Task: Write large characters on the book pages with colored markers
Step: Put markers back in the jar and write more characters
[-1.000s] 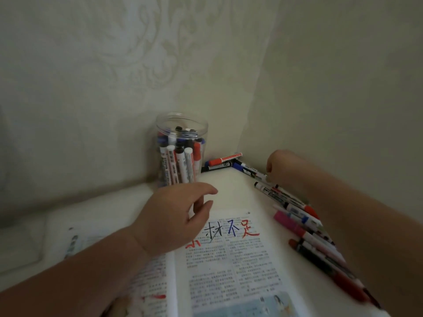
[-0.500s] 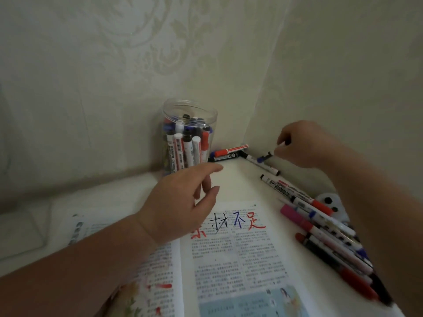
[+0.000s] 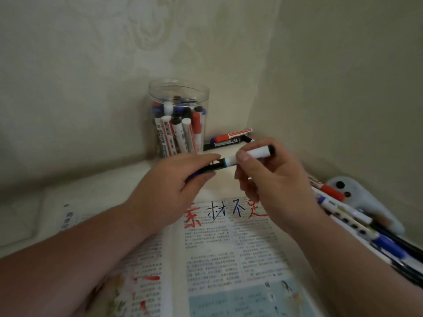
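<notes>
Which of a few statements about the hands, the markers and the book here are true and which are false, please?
1. The left hand and the right hand hold one marker between them. True.
2. The jar is empty. False: it holds many standing markers.
3. Large characters in red, black and blue run along the top of the book page. True.
4. The book is closed. False: it lies open.
5. The loose markers lie left of the book. False: they lie to its right.
</notes>
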